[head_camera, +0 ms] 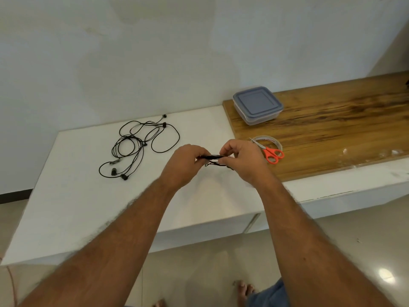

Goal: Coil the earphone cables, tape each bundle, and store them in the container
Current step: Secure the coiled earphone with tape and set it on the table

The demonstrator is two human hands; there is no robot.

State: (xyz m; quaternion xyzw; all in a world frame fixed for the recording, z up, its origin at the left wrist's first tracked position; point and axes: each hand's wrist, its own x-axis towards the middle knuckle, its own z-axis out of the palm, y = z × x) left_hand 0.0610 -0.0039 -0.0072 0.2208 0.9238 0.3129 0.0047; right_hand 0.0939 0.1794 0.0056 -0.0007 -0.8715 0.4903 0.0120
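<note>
Earphones, coiled into a flat dark bundle (212,159), sit pinched between the two hands above the white tabletop (73,196); the left hand (184,166) grips one end with curled fingers and the right hand (240,161) grips the other, thumb and fingertips closed on the loops; held from both ends like this the coil probably cannot spring open, which would explain the double grip. The bundle is raised clear of the surface, likely so the loops can be squared up before taping; whether any tape is on it yet cannot be told at this size.

More earphones (138,144) lie in a loose black tangle to the left, well apart from the hands; they look uncoiled, so by my reading the job is at an early stage.

Tape (269,140) rests on the wooden board (332,129) just right of the right hand, with orange-handled scissors (271,152) lying across it; both are near, presumably placed for a short reach once a hand is free. Taking them would mean one hand holding the coil alone, and the loops might slip then.

Further back on the board stands the container (257,106), its blue lid on; it must be opened before anything goes in.
</note>
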